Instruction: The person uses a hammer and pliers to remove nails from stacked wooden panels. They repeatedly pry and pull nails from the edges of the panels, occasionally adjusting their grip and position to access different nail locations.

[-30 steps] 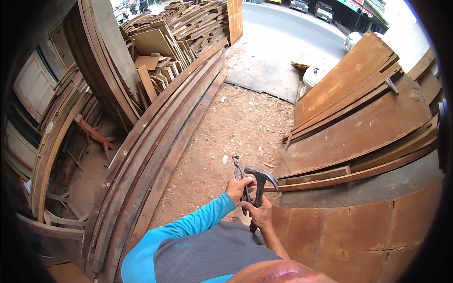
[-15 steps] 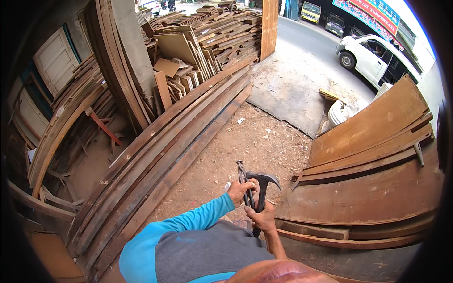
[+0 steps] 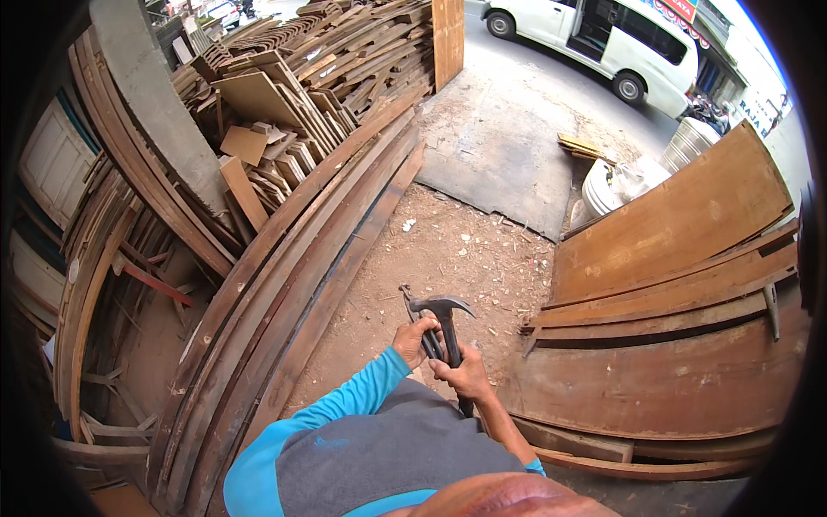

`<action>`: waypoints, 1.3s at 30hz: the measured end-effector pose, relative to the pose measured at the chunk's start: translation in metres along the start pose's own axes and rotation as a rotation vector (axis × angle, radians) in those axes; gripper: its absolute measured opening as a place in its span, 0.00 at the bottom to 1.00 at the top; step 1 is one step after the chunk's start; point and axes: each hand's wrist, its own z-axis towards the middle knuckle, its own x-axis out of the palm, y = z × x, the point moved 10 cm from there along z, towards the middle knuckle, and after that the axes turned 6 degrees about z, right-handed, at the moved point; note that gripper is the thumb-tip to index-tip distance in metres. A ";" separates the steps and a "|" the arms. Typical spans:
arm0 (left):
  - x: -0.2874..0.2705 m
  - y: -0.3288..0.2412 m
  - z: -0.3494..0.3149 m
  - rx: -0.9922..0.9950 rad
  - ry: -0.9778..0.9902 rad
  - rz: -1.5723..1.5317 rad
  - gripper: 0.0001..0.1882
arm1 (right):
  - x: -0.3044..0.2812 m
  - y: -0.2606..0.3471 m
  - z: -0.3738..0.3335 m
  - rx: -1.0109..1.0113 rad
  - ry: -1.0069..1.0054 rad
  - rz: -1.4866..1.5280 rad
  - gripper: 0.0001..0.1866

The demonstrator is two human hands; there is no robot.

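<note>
My left hand (image 3: 412, 342) is closed around a slim dark pair of pincers (image 3: 433, 347), whose jaws point up and away from me. Whether anything sits in the jaws is too small to tell. My right hand (image 3: 463, 372) wraps around the black handle of a claw hammer (image 3: 448, 332), held upright with its head at the top. The hammer head lies next to the pincers, just beyond my left fingers. Both hands are close together in front of my body, above the dirt ground (image 3: 379, 258).
Long planks (image 3: 293, 250) lie stacked along my left. Broad wooden boards (image 3: 663, 233) lean at my right. Ahead are a flat grey sheet (image 3: 491, 172), a white bucket (image 3: 603, 189), a pile of scrap wood (image 3: 362, 52) and a white van (image 3: 594, 39) on the road.
The view has swung a little, so the surroundings sit further left. Along the road the white van has moved left. The hammer head has come closer to the pincers; both grips are kept.
</note>
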 end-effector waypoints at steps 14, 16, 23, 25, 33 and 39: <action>0.129 -0.044 0.195 -0.102 0.133 0.155 0.46 | -0.157 0.061 0.137 -0.049 -0.301 0.268 0.10; 0.146 -0.038 0.233 -0.052 0.171 0.274 0.34 | -0.201 0.059 0.150 -0.118 -0.375 0.246 0.10; 0.103 0.036 0.376 -0.172 0.067 0.743 0.10 | -0.327 0.063 0.157 -0.132 -0.638 0.142 0.09; 0.089 0.048 0.404 -0.235 0.035 0.791 0.09 | -0.356 0.042 0.154 -0.023 -0.719 0.173 0.08; 0.212 0.072 0.576 -0.326 0.196 0.986 0.11 | -0.427 -0.041 0.094 0.040 -1.261 0.280 0.08; 0.373 0.019 0.751 -0.058 0.523 1.544 0.50 | -0.403 -0.052 0.084 0.291 -1.547 0.456 0.13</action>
